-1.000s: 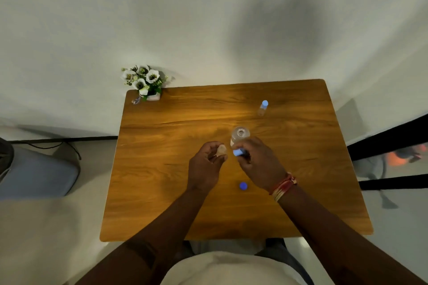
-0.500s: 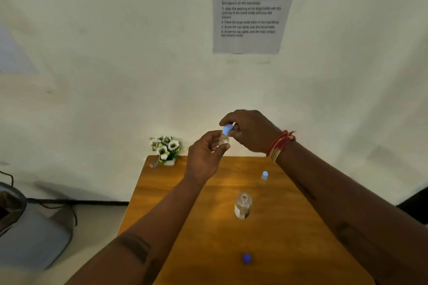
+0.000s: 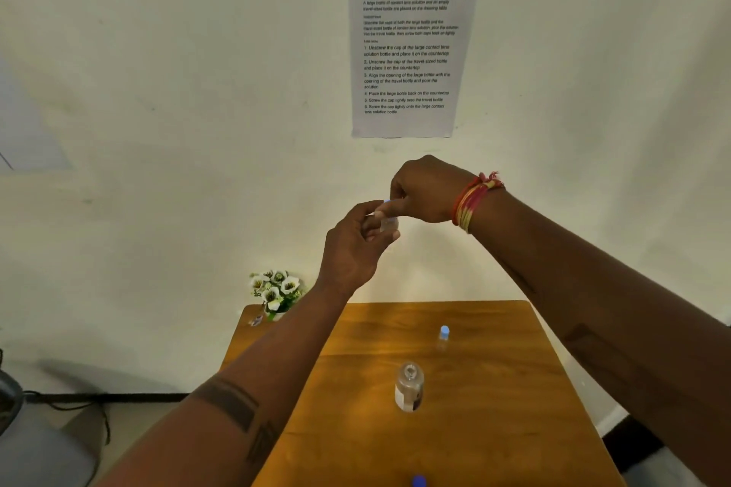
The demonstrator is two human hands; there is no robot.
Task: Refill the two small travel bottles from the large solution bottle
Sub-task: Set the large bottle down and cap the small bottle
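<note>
Hands: while we hold both hands raised above the brown wooden table (image 3: 494,387), our left hand (image 3: 356,245) grips a small clear plastic travel bottle (image 3: 389,225) between thumb and fingers, well above the table.
Cap: our right hand (image 3: 425,190), with red and yellow thread bands (image 3: 472,200) at the wrist, has its fingers curled round a small blue cap (image 3: 387,202) at the top of that bottle; only a sliver of blue shows.
Large bottle: the large clear solution bottle with a white label (image 3: 409,387) stands upright and uncapped near the table's middle.
Second bottle: another small clear travel bottle with a blue cap (image 3: 444,334) stands on the table, behind the large bottle and apart from it.
Loose cap: a round blue cap (image 3: 418,481) lies at the table's near edge.
Corner: a small pot of white artificial flowers (image 3: 277,291) sits on the table's far left corner.
Wall: a white printed instruction sheet (image 3: 411,47) hangs above the table.
</note>
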